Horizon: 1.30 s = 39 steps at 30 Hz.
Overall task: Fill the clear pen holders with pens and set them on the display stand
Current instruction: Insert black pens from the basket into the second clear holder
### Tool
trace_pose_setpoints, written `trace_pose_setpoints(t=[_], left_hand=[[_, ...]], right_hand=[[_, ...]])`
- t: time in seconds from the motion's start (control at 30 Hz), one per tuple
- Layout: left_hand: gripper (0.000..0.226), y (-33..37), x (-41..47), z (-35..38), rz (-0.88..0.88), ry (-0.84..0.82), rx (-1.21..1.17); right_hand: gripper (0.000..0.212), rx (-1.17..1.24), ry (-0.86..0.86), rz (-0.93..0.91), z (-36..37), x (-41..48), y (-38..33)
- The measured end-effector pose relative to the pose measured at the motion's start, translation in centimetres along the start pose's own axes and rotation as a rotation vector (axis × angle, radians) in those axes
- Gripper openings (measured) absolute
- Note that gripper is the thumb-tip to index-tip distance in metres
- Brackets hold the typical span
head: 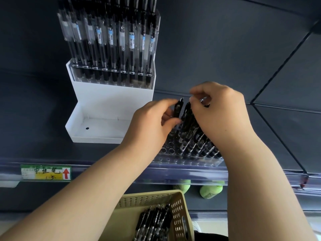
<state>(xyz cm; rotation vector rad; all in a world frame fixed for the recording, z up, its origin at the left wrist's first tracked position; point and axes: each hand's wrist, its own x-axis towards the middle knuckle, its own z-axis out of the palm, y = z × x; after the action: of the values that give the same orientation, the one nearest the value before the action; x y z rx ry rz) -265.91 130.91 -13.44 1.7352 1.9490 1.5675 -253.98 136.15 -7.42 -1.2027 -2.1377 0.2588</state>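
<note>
On the far left of the dark shelf edge I see a green-and-yellow handwritten price label (46, 172). Next comes the white stepped plastic display stand (107, 105). Its upper tier carries a clear acrylic pen holder full of clear-barrelled pens (112, 73), whose tops are cut off by the frame.

My view of the left hand (152, 122) shows the forearm reaching up from the lower left, with thumb and fingers pinching a single black click pen (178, 108) near its top. Below that arm sits a tan perforated plastic basket (180, 214) with loose black pens (152, 223) in it, partly out of frame.

The second clear acrylic pen holder (187, 160) stands at the shelf's front edge, right of the stand. Open holes show on its left. A leaning row of black pens (191, 136) fills the rest.

The right hand (220, 112) arches over that row, fingers curled down and pinching at the pen tops. It hides them, so I cannot tell which pen it grips. The holder's right end disappears behind the wrist. Green shoes (211, 190) peek out under the shelf.
</note>
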Motion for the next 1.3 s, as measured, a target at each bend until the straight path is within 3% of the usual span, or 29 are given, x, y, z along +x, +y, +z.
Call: trace_pose_setpoints(t=[0.47,0.8,1.03,1.3], left_hand=[[0.014,-0.7,-0.5,1.3,-0.128,-0.037,0.007],[0.012,-0.9,-0.6,0.8,-0.120,-0.067,0.040],[0.015,-1.3,-0.3,-0.2,-0.137,-0.047,0.055],[0.016,-1.8,-0.2,-1.1,-0.154,-0.027,0.076]], right_hand=[[0.020,0.001,-0.005,0.013,0.0,-0.1,0.1],[0.021,-0.018,-0.007,-0.018,-0.2,-0.1,0.3],[0.040,-0.030,-0.074,-0.139,0.0,-0.2,0.2],[0.039,-0.105,0.024,-0.200,0.3,-0.1,0.8]])
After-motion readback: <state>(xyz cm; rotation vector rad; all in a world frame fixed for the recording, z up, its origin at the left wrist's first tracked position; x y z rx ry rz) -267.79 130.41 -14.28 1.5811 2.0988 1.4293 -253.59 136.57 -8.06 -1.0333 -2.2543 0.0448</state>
